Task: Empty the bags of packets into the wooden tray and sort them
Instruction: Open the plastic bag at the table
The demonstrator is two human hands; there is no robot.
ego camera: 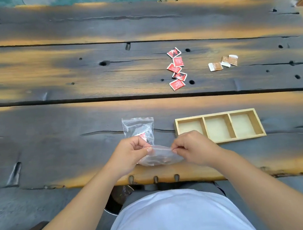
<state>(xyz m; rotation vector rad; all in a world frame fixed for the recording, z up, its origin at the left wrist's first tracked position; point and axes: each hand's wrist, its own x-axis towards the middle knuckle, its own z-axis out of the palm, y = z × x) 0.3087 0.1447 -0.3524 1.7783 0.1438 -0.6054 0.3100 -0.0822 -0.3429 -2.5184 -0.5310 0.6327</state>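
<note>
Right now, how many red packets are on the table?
5 lie loose in a line past the wooden tray. One more shows inside the standing bag; others may be hidden.

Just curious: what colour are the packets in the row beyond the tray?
Red with white edges, clearest in the head view.

Clear zip bag (159, 156) pinched at its top; three-compartment wooden tray (222, 141) empty beside it.
</note>
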